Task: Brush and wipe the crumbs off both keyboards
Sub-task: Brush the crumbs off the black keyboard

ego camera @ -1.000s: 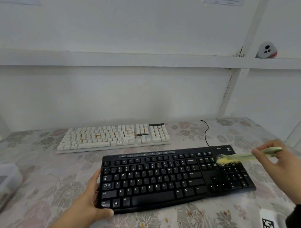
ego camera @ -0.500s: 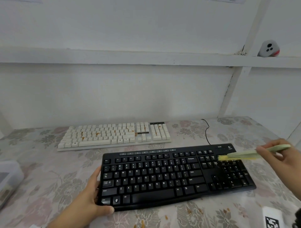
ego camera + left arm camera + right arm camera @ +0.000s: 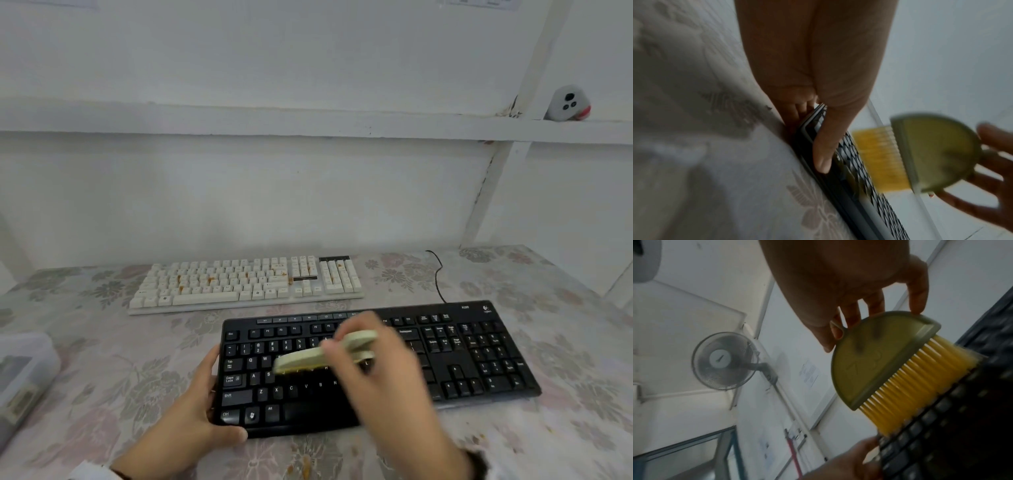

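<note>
A floral-patterned tablecloth (image 3: pixel 102 359) lies below white walls. Only the right wrist view shows a wall-mounted fan (image 3: pixel 725 361). The left hand (image 3: pixel 191 407) grasps the black plastic keyboard (image 3: pixel 479 359); the right hand (image 3: pixel 380 370) pinches a green yellow-bristled brush (image 3: pixel 879 360).

The bench (image 3: pixel 565 342) is covered with a pale cloth printed in faded grey and pink flowers, and it runs back to a plain white wall (image 3: pixel 274 205). A white ledge (image 3: pixel 239 121) crosses that wall, and a slanted white post (image 3: pixel 496 178) rises from the bench's back right corner past it. On the ledge at the right sits a small grey rounded device (image 3: pixel 567 102) with dark dots and a red edge. A translucent plastic box (image 3: pixel 24 373) stands at the bench's left edge. The right wrist view shows a wall-mounted fan (image 3: pixel 725 361), a paper notice (image 3: pixel 808 372) beside it, and a window frame (image 3: pixel 723 454) below. The light is soft and even.
</note>
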A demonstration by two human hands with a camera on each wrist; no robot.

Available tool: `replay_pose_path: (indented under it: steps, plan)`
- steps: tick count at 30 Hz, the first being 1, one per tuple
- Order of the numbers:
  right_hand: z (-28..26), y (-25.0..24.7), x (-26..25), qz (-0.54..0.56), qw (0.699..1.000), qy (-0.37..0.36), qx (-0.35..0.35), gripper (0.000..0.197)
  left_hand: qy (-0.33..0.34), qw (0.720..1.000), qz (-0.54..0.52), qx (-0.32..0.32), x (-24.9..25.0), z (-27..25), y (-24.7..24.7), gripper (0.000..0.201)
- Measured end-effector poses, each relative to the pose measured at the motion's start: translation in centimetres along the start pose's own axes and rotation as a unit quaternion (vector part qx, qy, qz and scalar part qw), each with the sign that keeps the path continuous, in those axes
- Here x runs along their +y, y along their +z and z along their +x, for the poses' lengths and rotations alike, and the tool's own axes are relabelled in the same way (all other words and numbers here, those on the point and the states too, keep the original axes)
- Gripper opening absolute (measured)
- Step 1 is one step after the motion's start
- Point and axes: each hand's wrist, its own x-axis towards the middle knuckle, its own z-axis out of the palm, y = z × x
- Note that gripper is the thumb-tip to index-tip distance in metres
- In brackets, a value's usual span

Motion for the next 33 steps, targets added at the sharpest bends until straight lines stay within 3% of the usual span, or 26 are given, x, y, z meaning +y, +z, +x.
replay_pose_path:
  steps: [3,8,12,18,22,25,29,33]
  plan:
    - [-0.2,3.9,-2.9,-0.039,0.996,-0.007,-0.084,0.023,0.014,1.0,0.018,-0.007,0.1,0.2,-0.1,0.119]
    - [-0.4,6.2,-3.8,-0.079,0.994,-0.024,-0.067,0.037,0.04,0.997,0.069,-0.017,0.3,0.4,0.0,0.113]
    - [-0.4,5.5,-2.1,-0.089,0.995,-0.018,0.05,0.012,0.012,0.999,0.051,-0.001,0.4,0.1,-0.1,0.115]
    - [-0.5,5.3,-3.8,0.01,0.999,-0.015,-0.029,0.013,0.025,0.999,0.036,-0.011,0.4,0.2,0.1,0.113]
    - [-0.4,5.5,-2.7,-0.044,0.999,0.005,0.006,0.01,0.01,1.0,0.012,0.0,0.3,0.2,-0.1,0.114]
    - [-0.7,5.9,-3.0,-0.074,0.995,-0.044,0.05,0.007,0.014,1.0,0.003,0.002,0.1,0.2,0.0,0.115]
    - [-0.9,5.4,-3.5,-0.003,1.0,-0.012,-0.01,0.012,0.022,1.0,0.015,-0.011,0.1,0.2,0.0,0.115]
    - [-0.3,3.4,-2.0,-0.039,0.999,0.035,0.013,0.009,0.016,0.999,0.036,-0.003,0.0,0.2,-0.1,0.113]
